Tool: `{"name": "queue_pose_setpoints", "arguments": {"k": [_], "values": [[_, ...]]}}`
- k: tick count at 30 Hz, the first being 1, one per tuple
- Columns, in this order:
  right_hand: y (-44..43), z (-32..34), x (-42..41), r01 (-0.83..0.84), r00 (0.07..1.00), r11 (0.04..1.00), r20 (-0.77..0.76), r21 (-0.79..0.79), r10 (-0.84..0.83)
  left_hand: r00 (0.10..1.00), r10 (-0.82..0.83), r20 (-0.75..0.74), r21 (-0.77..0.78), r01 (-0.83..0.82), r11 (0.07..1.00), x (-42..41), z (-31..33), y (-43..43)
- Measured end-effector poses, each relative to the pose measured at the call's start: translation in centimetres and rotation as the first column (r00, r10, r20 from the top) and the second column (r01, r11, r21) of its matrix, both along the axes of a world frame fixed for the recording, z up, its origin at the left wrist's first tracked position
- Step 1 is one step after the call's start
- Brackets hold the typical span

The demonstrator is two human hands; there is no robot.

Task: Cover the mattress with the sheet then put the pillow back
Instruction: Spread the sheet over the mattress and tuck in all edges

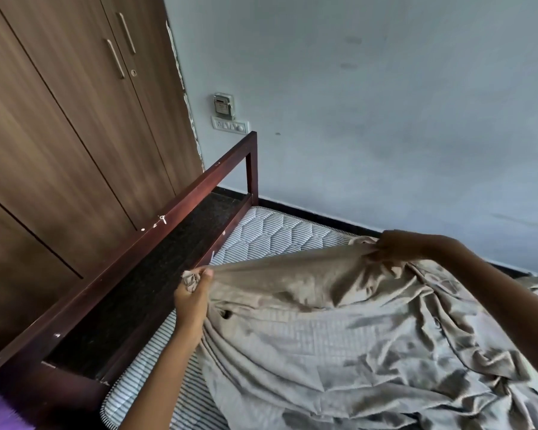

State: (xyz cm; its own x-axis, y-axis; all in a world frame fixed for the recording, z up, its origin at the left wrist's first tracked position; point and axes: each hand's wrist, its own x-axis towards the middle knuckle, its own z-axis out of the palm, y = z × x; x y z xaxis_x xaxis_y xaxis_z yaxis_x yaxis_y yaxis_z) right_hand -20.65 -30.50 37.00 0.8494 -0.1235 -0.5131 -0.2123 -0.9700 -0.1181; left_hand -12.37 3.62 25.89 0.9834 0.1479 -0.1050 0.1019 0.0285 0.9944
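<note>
Beige and wrinkled, the sheet (339, 352) lay over most of the striped, quilted mattress (280, 234), but the far corner of the mattress near the wall was bare, and so was a strip along its left edge. The left hand (193, 297) held a bunched corner of the sheet. Its grip was curled around the cloth with the thumb on top, just beside the lower rail of the dark wooden bed frame (156, 240). The right hand (398, 245) pinched the same edge farther away, with its fingers curled into the cloth. Between the two hands the edge was pulled tight and lifted off the mattress. Behind the bed frame stood a brown wardrobe (59, 119) with two metal handles (115, 58). On the pale blue wall (385, 103) there was a white switch panel (230, 124) with a small meter box (223, 103) above it. A piece of purple cloth (0, 411) showed in the lower left corner.
</note>
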Motion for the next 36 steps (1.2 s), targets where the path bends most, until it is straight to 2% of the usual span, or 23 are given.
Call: {"name": "queue_pose_setpoints", "arguments": {"k": [1,2,4,5,7,9,11,14,15,16,18,19,21,23,25,27,28,29,31,32,34,36], "values": [[-0.3,-0.1,0.1,0.074,0.988,0.975,0.12,0.208,-0.101,0.999,-0.04,-0.02,-0.014,0.039,0.999,-0.2,0.2,-0.3],[0.0,-0.1,0.2,0.073,0.963,0.928,0.215,0.364,-0.16,0.996,-0.083,-0.033,-0.038,0.082,0.996,-0.5,0.5,-0.9],[1.2,-0.3,0.7,0.002,0.932,0.816,0.294,0.578,-0.211,0.977,-0.208,-0.039,-0.087,0.204,0.975,-1.2,1.1,-2.2],[2.0,-0.6,1.0,-0.032,0.936,0.774,0.29,0.632,-0.198,0.956,-0.29,-0.037,-0.117,0.284,0.952,-1.5,1.2,-2.9],[3.6,-1.5,1.6,-0.048,0.949,0.761,0.267,0.647,-0.167,0.903,-0.429,-0.041,-0.179,0.415,0.892,-2.2,1.8,-4.1],[4.2,-2.4,2.1,-0.012,0.918,0.717,0.291,0.697,-0.268,0.864,-0.502,-0.045,-0.157,0.49,0.857,-2.9,2.6,-5.0],[4.2,-3.1,2.4,0.056,0.817,0.57,0.29,0.819,-0.498,0.799,-0.602,0.006,-0.068,0.601,0.797,-3.7,3.0,-5.4],[3.4,-3.7,2.6,0.155,0.58,0.402,0.246,0.903,-0.777,0.603,-0.795,-0.067,0.142,0.795,0.59,-4.2,2.8,-5.1],[3.2,-3.8,2.6,0.175,0.517,0.363,0.229,0.915,-0.825,0.577,-0.809,-0.114,0.249,0.805,0.539,-4.3,2.7,-5.0],[3.0,-3.8,2.6,0.179,0.477,0.326,0.208,0.928,-0.854,0.587,-0.797,-0.142,0.309,0.791,0.528,-4.5,2.7,-4.9],[2.9,-4.4,2.3,0.182,0.476,0.282,0.167,0.942,-0.863,0.683,-0.711,-0.169,0.26,0.727,0.636,-4.7,2.7,-5.1],[2.8,-5.0,2.0,0.192,0.513,0.266,0.135,0.945,-0.848,0.74,-0.65,-0.174,0.191,0.673,0.715,-4.7,2.7,-5.1],[3.4,-6.1,1.1,0.214,0.643,0.206,0.021,0.955,-0.765,0.821,-0.542,-0.177,-0.024,0.547,0.837,-4.4,2.7,-5.2],[5.1,-6.5,-0.1,0.273,0.776,0.096,-0.16,0.957,-0.61,0.852,-0.484,-0.201,-0.284,0.422,0.861,-4.1,2.7,-5.5],[7.4,-6.7,-1.2,0.328,0.852,-0.012,-0.301,0.945,-0.429,0.844,-0.482,-0.233,-0.41,0.364,0.836,-3.9,2.4,-6.0],[8.8,-7.4,-1.3,0.287,0.879,-0.015,-0.27,0.958,-0.394,0.824,-0.503,-0.26,-0.468,0.349,0.812,-4.0,2.2,-6.4],[9.3,-7.6,-1.0,0.234,0.858,-0.002,-0.207,0.972,-0.47,0.806,-0.525,-0.271,-0.484,0.357,0.799,-4.0,2.0,-6.5],[9.5,-8.0,-0.4,0.203,0.787,0.015,-0.154,0.979,-0.597,0.791,-0.549,-0.271,-0.487,0.38,0.787,-4.1,2.0,-6.6],[9.8,-8.3,0.5,0.198,0.566,0.089,-0.04,0.976,-0.824,0.761,-0.611,-0.22,-0.439,0.482,0.758,-4.2,1.8,-6.6],[9.9,-8.3,0.9,0.198,0.485,0.093,-0.015,0.976,-0.874,0.743,-0.641,-0.193,-0.386,0.543,0.746,-4.5,1.7,-6.5],[9.9,-8.6,1.2,0.166,0.4,0.031,-0.038,0.986,-0.916,0.742,-0.648,-0.173,-0.253,0.602,0.757,-4.9,1.3,-6.5],[9.9,-8.4,1.0,0.175,0.365,0.013,-0.052,0.985,-0.93,0.773,-0.603,-0.196,-0.213,0.567,0.796,-5.0,1.1,-6.5]]}}
